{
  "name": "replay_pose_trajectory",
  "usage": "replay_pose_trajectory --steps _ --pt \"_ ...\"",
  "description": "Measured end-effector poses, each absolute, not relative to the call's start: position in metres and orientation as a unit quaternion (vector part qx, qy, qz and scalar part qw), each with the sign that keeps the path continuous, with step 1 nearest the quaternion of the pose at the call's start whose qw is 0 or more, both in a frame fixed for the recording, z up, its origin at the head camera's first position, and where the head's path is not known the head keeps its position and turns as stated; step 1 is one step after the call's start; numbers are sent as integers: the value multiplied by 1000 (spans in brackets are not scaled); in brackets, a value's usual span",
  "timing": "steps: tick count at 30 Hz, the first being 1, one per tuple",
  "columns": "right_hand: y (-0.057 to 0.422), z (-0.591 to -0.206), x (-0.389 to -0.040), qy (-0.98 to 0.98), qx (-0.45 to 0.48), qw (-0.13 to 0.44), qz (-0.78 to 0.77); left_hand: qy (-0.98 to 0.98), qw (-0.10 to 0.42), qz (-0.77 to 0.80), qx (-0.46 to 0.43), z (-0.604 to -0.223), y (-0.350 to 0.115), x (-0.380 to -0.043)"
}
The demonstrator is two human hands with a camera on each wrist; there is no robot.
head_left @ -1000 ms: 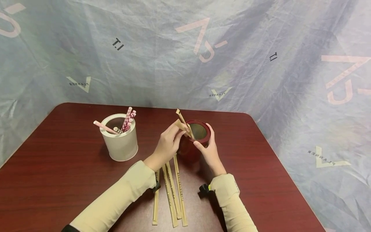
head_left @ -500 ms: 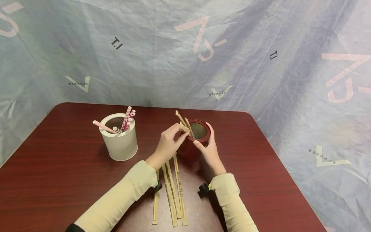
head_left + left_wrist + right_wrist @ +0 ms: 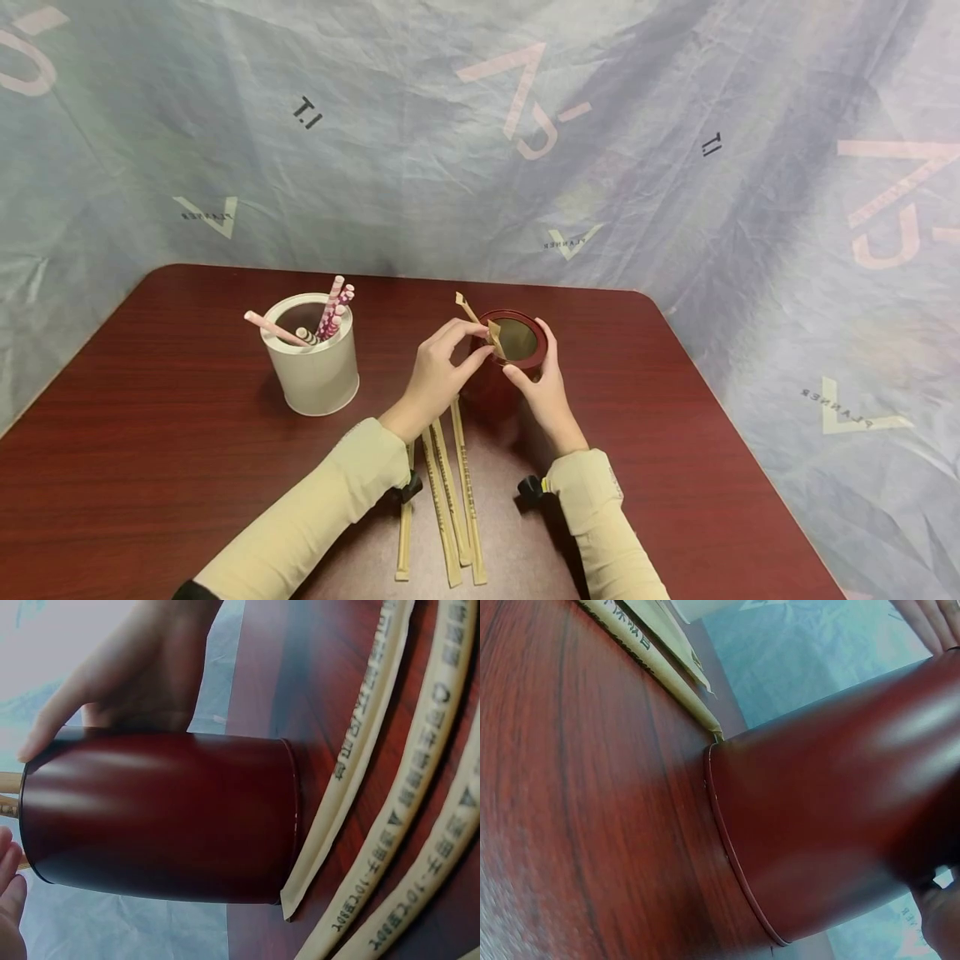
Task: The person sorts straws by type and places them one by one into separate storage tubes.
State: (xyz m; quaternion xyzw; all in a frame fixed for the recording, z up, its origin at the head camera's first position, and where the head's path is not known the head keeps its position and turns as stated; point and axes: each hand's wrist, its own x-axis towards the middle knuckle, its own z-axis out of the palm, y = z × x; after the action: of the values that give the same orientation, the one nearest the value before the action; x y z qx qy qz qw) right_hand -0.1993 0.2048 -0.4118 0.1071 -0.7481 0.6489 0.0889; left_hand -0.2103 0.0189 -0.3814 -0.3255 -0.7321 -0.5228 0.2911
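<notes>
A dark red can [image 3: 498, 392] stands upright on the table, its mouth facing up. My right hand [image 3: 546, 396] grips it from the right, thumb at the near rim and fingers round the far side. At the left rim, my left hand [image 3: 438, 371] has thumb and fingertips at the flat end of a paper-wrapped straw [image 3: 496, 335], which leans in the can; the fingertip contact is partly hidden. Another wrapped straw [image 3: 467, 307] slants out over the rim behind those fingers. The left wrist view shows the can's side [image 3: 157, 817] and straw ends [image 3: 9, 782] above its rim.
Several wrapped straws [image 3: 467, 500] lie lengthwise on the table [image 3: 187, 467] in front of the can, partly under the left forearm. A white can [image 3: 313, 379] with pink and patterned straws [image 3: 330, 312] stands to the left. A printed grey sheet [image 3: 390, 150] hangs behind.
My left hand has shifted slightly right along the rim, and the wrapped straw at its fingertips has moved right and more upright into the red can. The right hand keeps its hold.
</notes>
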Motion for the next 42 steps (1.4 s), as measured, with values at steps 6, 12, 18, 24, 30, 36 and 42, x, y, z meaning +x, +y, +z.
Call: replay_pose_trajectory --steps 6,12,18,24,30,36,42 --pt "202 -404 -194 -742 96 76 659 -730 301 -528 -313 -382 15 -205" --pt "195 -390 -184 -744 93 75 658 -714 293 -572 -278 -380 2 -192" --pt "194 -387 -184 -744 87 76 658 -727 262 -608 -183 -375 -15 -181" --pt "196 -386 -184 -743 84 77 660 -782 199 -584 -85 -376 -31 -181" --pt "195 -386 -183 -742 86 76 660 -833 145 -529 -67 -383 -43 -180" --pt "195 -386 -184 -744 77 76 659 -884 68 -456 -75 -392 -53 -183" --pt "195 -387 -184 -744 77 75 659 -935 -59 -338 -85 -406 -59 -185"
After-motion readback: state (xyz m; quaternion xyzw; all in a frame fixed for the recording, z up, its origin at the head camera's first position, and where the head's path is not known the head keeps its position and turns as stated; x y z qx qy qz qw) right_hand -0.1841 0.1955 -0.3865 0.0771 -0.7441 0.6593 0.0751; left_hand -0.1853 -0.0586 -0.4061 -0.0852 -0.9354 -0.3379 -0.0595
